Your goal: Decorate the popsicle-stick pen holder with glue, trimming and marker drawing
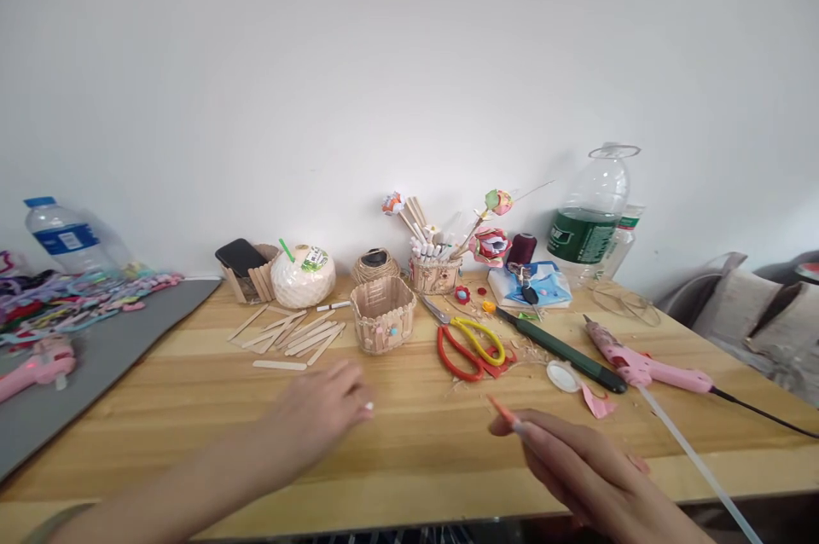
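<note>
Entry: left hand, loosely curled and empty, hovers over bare table near loose craft sticks at 11 o'clock; right hand pinches a slim red-tipped stick (blurred), best kept low, clear of scissors at 12 o'clock.

A thin stick with a pink-orange tip juts up-left from the right hand.
</note>
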`<state>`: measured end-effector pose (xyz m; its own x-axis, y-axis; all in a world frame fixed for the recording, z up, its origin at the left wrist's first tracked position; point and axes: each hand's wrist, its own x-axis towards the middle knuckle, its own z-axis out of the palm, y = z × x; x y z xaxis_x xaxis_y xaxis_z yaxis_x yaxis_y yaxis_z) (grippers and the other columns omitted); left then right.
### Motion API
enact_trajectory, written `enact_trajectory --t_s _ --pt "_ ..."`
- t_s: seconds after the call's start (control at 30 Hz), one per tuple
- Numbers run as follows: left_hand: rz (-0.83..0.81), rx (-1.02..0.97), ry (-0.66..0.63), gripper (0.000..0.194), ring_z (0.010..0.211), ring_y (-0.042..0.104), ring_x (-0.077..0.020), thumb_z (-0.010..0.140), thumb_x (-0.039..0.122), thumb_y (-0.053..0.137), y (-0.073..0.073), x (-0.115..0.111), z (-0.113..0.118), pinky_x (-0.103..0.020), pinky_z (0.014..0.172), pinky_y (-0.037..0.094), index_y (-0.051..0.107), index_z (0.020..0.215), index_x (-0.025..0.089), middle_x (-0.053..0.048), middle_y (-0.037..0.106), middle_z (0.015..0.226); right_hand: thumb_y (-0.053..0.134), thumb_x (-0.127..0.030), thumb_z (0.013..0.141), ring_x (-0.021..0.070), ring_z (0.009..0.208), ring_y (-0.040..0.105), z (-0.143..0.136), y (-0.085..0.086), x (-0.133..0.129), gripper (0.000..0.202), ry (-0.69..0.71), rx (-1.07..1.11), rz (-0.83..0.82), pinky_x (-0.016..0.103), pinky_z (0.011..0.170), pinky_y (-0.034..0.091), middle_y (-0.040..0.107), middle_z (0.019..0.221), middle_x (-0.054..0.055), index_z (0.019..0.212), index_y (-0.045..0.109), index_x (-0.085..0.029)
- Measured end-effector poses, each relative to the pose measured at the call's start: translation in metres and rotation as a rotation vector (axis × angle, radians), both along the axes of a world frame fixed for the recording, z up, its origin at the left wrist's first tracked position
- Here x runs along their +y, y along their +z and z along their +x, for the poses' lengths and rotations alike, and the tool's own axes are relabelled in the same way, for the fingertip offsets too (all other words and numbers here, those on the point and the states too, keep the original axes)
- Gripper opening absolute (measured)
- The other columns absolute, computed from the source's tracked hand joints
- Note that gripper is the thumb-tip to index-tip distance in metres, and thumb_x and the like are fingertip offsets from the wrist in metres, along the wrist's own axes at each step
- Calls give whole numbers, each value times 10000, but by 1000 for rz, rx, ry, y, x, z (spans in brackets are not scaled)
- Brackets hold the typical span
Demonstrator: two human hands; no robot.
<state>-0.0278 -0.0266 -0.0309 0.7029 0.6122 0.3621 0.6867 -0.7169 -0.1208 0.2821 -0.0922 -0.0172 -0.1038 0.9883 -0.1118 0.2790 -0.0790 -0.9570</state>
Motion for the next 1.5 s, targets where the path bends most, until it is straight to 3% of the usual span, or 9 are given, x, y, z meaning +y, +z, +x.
enact_trajectory --t_s 0.2,0.4,0.57,0.77,0.87,1.03,1.2,1.37,1.5 --pt "-10 60 -2 98 779 599 -187 893 165 497 -36 22 61 -238 557 462 594 907 156 -42 638 829 515 -544 844 27 383 311 -29 -9 25 344 244 287 -76 133 348 248 516 635 -58 1011 504 -244" --pt "12 12 85 120 820 631 -259 850 222 583 -49 46 86 -301 547 521 609 835 105 -109 656 838 606 -419 820 1 324 369 -38 -13 32 245 217 549 -173 96 310 227 587 624 -45 831 494 -201" --pt "61 -59 15 166 839 652 -246 874 262 546 -43 48 72 -300 559 550 615 920 118 -118 674 930 635 -324 784 50 353 479 -39 -19 44 156 192 707 -224 118 312 333 601 586 -29 805 560 -189" --pt "220 -382 -162 249 987 603 -221 861 153 507 -20 61 18 -380 880 502 564 1102 174 -108 663 1032 788 -293 648 98 614 583 -37 -17 65 356 169 819 -94 160 479 424 620 779 6 959 630 -224" --pt "7 -331 -115 457 1197 469 -308 774 321 653 -9 77 6 -528 1026 352 523 1179 154 -154 596 1186 786 -370 647 94 542 456 -46 -8 83 286 95 790 110 186 491 373 521 609 -31 828 629 -213" --pt "-274 -429 -23 65 918 611 -233 769 236 657 1 95 7 -547 1046 271 628 761 178 -33 680 832 679 -457 743 79 429 158 -68 10 116 352 24 728 264 206 411 172 264 446 -88 565 536 -188" --pt "-359 -656 23 196 843 618 -210 798 339 634 7 91 15 -354 800 502 617 858 154 -58 664 863 610 -509 763 92 419 244 -91 33 140 341 29 562 488 225 426 177 349 427 -70 634 591 -193" --pt "-774 -1092 -53 441 772 597 -211 701 529 673 5 76 19 -323 716 494 624 921 150 -50 660 835 702 -423 707 91 468 300 -119 43 154 352 64 513 554 222 452 246 403 487 -63 548 488 -194" --pt "-912 -1161 -99 480 840 575 -226 673 515 708 -4 69 15 -330 784 455 633 968 143 -66 655 891 699 -334 724 83 459 287 -137 34 155 328 121 441 559 206 424 233 381 514 -82 605 420 -210"
